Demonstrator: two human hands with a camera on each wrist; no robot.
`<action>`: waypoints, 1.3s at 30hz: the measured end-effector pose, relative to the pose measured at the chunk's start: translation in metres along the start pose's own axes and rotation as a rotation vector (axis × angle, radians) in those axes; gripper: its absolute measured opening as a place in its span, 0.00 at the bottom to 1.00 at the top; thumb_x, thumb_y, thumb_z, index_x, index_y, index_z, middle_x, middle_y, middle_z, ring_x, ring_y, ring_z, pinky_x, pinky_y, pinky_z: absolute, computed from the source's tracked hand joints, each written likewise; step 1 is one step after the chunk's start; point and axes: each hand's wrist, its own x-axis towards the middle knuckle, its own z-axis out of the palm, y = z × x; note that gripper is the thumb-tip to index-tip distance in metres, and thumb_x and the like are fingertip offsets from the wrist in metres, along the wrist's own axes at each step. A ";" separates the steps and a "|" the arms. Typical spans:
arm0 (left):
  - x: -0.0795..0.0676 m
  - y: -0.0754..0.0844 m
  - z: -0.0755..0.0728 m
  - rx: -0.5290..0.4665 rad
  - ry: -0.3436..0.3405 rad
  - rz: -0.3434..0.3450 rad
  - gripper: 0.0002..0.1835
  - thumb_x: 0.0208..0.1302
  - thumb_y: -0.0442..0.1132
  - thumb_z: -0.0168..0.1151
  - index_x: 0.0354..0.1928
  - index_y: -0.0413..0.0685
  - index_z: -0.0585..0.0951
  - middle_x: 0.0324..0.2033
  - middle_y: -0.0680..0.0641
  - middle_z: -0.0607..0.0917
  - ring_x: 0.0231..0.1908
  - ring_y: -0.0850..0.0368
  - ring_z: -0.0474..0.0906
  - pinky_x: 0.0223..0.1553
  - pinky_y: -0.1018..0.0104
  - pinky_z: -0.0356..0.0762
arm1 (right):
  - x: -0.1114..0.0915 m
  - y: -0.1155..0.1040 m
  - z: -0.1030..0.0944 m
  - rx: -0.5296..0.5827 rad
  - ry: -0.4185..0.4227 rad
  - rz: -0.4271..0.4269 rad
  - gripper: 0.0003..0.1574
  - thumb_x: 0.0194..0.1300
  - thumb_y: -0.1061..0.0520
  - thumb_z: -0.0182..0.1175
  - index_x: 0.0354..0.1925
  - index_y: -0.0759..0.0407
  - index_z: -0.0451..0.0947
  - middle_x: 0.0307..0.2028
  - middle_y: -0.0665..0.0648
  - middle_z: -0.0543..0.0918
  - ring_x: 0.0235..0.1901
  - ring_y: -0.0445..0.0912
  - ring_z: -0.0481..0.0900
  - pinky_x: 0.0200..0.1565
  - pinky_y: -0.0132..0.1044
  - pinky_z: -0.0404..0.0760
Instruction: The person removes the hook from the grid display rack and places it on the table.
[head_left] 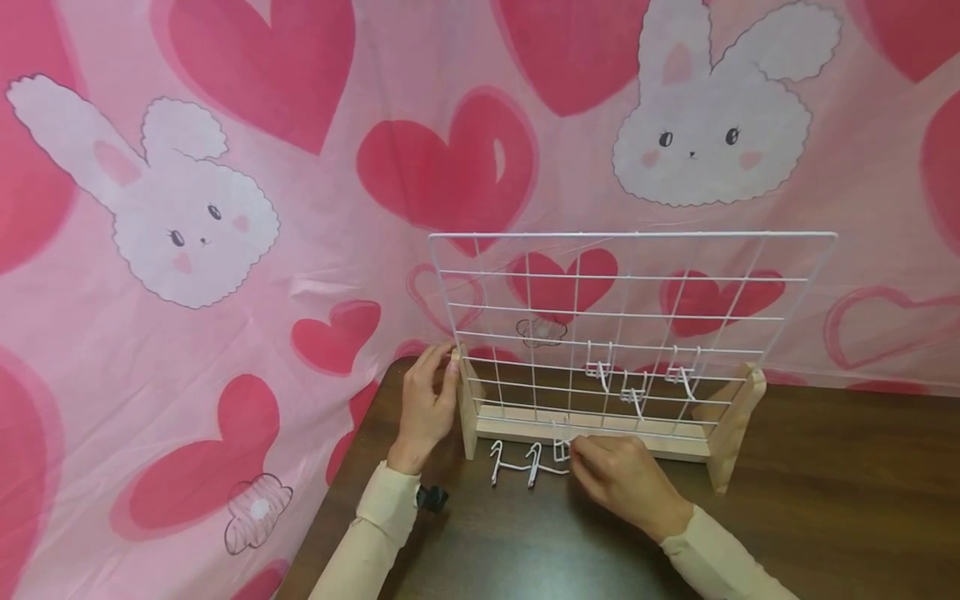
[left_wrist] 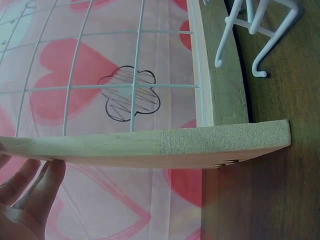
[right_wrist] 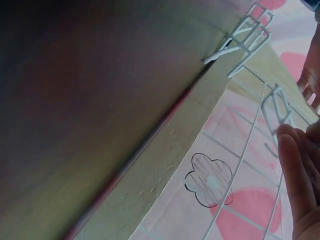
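Observation:
In the head view my left hand [head_left: 427,402] holds the top of the left wooden side support [head_left: 467,408] of a white wire grid rack [head_left: 551,342]. The left wrist view shows its fingers [left_wrist: 47,187] against the support's outer face. My right hand [head_left: 630,479] pinches a white wire hook [head_left: 561,451], in front of the grid's lower part. The hook's square frame [right_wrist: 276,107] sticks out past the fingertips in the right wrist view; the rest is hidden by the fingers. Two more white wire hooks [head_left: 532,468] lie on the table, left of my right hand.
Three white hooks [head_left: 678,375] hang on the grid's right half. The right wooden support [head_left: 735,429] stands on the brown table [head_left: 847,467], joined to the left one by a wooden base bar [head_left: 517,425]. A pink heart-and-rabbit cloth [head_left: 315,208] hangs behind.

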 end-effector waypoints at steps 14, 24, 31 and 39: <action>0.003 -0.001 0.000 -0.008 0.006 -0.004 0.15 0.74 0.33 0.58 0.58 0.37 0.83 0.48 0.41 0.88 0.47 0.46 0.88 0.44 0.51 0.90 | 0.002 0.001 -0.004 0.032 -0.132 0.073 0.21 0.50 0.67 0.73 0.23 0.48 0.71 0.16 0.37 0.69 0.21 0.25 0.60 0.24 0.18 0.64; 0.001 0.001 0.000 -0.024 -0.004 -0.021 0.15 0.74 0.34 0.59 0.58 0.38 0.83 0.48 0.42 0.88 0.48 0.46 0.88 0.45 0.51 0.90 | 0.000 0.000 -0.004 0.026 -0.197 0.127 0.23 0.48 0.68 0.72 0.20 0.46 0.70 0.15 0.36 0.65 0.20 0.24 0.57 0.22 0.17 0.59; 0.000 0.002 0.000 -0.016 -0.008 -0.030 0.15 0.74 0.34 0.59 0.57 0.37 0.83 0.48 0.41 0.88 0.47 0.46 0.88 0.45 0.50 0.90 | -0.002 0.001 -0.003 0.019 -0.242 0.145 0.24 0.49 0.69 0.71 0.19 0.46 0.69 0.14 0.36 0.64 0.20 0.25 0.56 0.22 0.17 0.57; 0.000 0.002 0.000 -0.011 -0.005 -0.020 0.15 0.74 0.34 0.58 0.57 0.37 0.83 0.48 0.41 0.88 0.47 0.45 0.89 0.44 0.50 0.90 | -0.003 0.003 -0.005 0.024 -0.284 0.184 0.24 0.51 0.69 0.72 0.19 0.46 0.71 0.15 0.36 0.66 0.20 0.25 0.58 0.22 0.18 0.58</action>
